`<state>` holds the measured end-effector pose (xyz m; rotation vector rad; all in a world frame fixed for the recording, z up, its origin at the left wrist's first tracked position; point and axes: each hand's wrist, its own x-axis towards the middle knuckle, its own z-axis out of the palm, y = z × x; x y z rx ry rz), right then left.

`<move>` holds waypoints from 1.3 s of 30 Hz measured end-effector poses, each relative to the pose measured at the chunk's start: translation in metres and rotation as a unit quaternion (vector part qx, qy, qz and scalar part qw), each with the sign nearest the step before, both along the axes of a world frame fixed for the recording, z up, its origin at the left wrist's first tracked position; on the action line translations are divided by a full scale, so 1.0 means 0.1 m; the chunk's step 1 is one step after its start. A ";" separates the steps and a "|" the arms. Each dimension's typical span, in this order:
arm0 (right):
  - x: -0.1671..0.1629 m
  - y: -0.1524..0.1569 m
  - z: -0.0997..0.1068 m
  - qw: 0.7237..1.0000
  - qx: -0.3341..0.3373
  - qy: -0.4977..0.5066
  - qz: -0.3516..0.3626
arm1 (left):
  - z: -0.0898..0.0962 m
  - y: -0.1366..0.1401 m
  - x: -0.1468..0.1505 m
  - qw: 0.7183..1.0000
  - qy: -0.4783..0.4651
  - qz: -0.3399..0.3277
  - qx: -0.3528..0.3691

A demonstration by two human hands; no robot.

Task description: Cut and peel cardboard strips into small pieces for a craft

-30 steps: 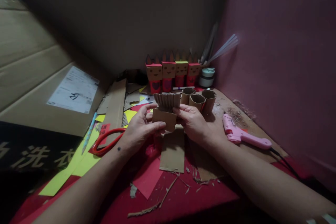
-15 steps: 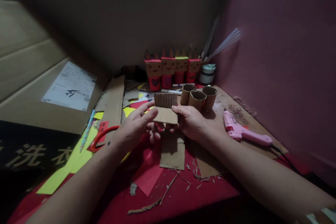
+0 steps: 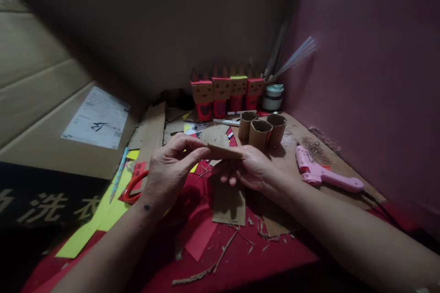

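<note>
My left hand (image 3: 172, 167) pinches the left end of a small piece of cardboard (image 3: 225, 151) between thumb and fingers. The piece is tipped nearly edge-on, so its broad face hardly shows. At its right end my right hand (image 3: 256, 169) grips it, palm turned partly up and fingers curled loosely underneath. Below the hands a flat cardboard strip (image 3: 228, 208) lies on the red tablecloth. Next to it is a sheet of red paper (image 3: 199, 236). The red-orange scissors handle (image 3: 132, 187) sits partly hidden behind my left wrist.
Three cardboard tubes (image 3: 260, 132) stand behind my right hand. A pink glue gun (image 3: 326, 176) lies to the right with its cord. At the back are several red figures with cardboard faces (image 3: 222, 91) and a pale green jar (image 3: 273, 97). A large carton (image 3: 51, 110) stands left.
The cardboard between my hands has tipped from showing its broad face to nearly edge-on. My left hand has closed on its left end, and my right palm has turned upward.
</note>
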<state>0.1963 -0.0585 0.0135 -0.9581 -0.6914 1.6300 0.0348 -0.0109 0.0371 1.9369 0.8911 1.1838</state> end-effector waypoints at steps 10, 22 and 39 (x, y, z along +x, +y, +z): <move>-0.03 0.00 -0.03 0.999 -0.027 0.010 0.043 | 0.02 -0.11 0.02 1.000 0.016 -0.001 -0.016; 0.05 -0.02 0.01 0.955 0.125 -0.166 -0.212 | 0.13 -0.10 -0.02 0.978 -0.098 -0.005 -0.186; 0.00 -0.11 0.05 0.969 0.172 -0.122 -0.127 | 0.08 -0.03 -0.05 0.962 -0.097 -0.030 -0.255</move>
